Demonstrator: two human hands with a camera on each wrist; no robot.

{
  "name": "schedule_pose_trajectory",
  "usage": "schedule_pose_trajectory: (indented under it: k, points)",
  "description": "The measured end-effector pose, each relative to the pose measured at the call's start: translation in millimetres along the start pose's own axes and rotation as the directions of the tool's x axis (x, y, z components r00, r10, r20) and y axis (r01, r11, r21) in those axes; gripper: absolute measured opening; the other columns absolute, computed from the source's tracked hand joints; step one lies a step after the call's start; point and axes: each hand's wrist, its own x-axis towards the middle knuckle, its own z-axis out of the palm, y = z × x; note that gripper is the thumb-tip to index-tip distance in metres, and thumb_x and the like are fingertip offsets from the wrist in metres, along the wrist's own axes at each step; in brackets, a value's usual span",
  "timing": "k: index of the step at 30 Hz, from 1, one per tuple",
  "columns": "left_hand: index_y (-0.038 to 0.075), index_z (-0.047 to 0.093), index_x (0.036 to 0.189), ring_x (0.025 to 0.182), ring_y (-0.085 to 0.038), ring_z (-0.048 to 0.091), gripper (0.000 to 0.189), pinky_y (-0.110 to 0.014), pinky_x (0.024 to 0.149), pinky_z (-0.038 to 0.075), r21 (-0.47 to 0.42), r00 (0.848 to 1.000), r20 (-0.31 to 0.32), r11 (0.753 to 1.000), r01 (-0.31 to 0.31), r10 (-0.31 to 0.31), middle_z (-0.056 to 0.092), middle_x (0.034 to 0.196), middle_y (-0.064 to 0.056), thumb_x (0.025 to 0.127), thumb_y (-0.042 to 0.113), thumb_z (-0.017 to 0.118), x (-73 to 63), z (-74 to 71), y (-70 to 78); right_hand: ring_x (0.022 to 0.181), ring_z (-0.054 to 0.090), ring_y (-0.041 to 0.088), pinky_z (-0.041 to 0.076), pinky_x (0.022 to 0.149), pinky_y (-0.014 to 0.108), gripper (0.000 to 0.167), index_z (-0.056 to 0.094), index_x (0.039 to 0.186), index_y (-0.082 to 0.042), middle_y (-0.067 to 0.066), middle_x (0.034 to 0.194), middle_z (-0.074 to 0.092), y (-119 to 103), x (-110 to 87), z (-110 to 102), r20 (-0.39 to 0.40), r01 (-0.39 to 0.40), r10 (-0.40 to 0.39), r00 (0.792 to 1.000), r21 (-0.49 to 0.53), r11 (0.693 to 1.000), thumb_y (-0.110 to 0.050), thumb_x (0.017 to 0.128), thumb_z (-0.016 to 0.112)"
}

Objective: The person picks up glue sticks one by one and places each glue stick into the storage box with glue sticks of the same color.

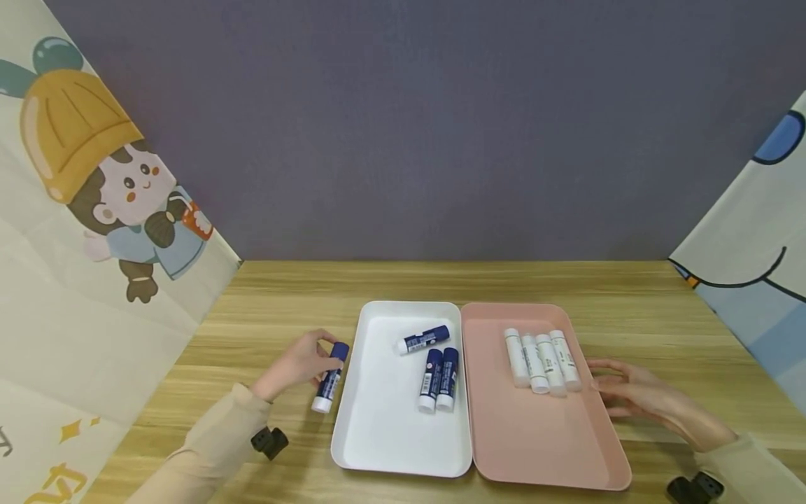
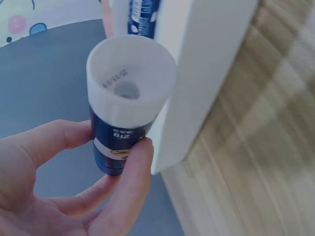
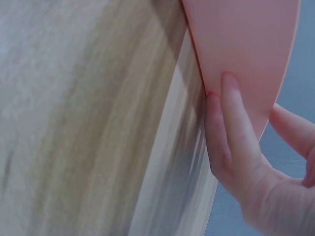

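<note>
My left hand [image 1: 301, 364] pinches a blue glue stick [image 1: 329, 385] with a white end, just left of the white tray [image 1: 378, 434]. In the left wrist view the white end of the glue stick [image 2: 130, 73] faces the camera, with thumb and fingers around the blue body. Whether it touches the table cannot be told. Inside the white tray lie three more blue glue sticks [image 1: 431, 378]. My right hand [image 1: 648, 395] rests at the right side of the pink tray [image 1: 535, 441]; in the right wrist view its fingertips [image 3: 230, 83] touch the outer wall.
Several white glue sticks [image 1: 534, 360] lie side by side in the pink tray. Both trays stand edge to edge on a wood-grain table [image 1: 283, 294]. A dark grey panel [image 1: 441, 140] rises behind, and printed cloths [image 1: 50, 301] flank the table.
</note>
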Motion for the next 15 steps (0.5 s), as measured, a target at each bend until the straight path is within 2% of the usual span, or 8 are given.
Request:
schedule_pose_trajectory:
  k: [4,15]
  points:
    - [-0.006,0.047,0.115,0.053,-0.017,0.054,0.042,-0.036,0.051,0.052,0.022,1.000,-0.008,1.000,-0.008,0.008,0.055,0.073,-0.012,0.078,0.006,0.062,4.3,2.9,7.8,0.092,0.059,0.017,0.049,0.078,0.043,0.064,0.014,0.131,0.012,0.001,0.103,0.059,0,0.1,0,0.000,-0.001,0.001,1.000,-0.002,1.000,-0.014,0.089,0.053]
    - [-0.005,0.048,0.115,0.055,-0.017,0.055,0.042,-0.036,0.052,0.052,0.000,1.000,0.009,1.000,-0.021,0.021,0.056,0.074,-0.011,0.078,0.007,0.063,15.9,17.4,26.3,0.094,0.058,0.017,0.049,0.078,0.043,0.066,0.008,0.131,0.014,0.003,0.106,0.058,0,0.0,-1,-0.010,-0.004,0.004,1.000,-0.043,0.999,-0.015,0.090,0.051]
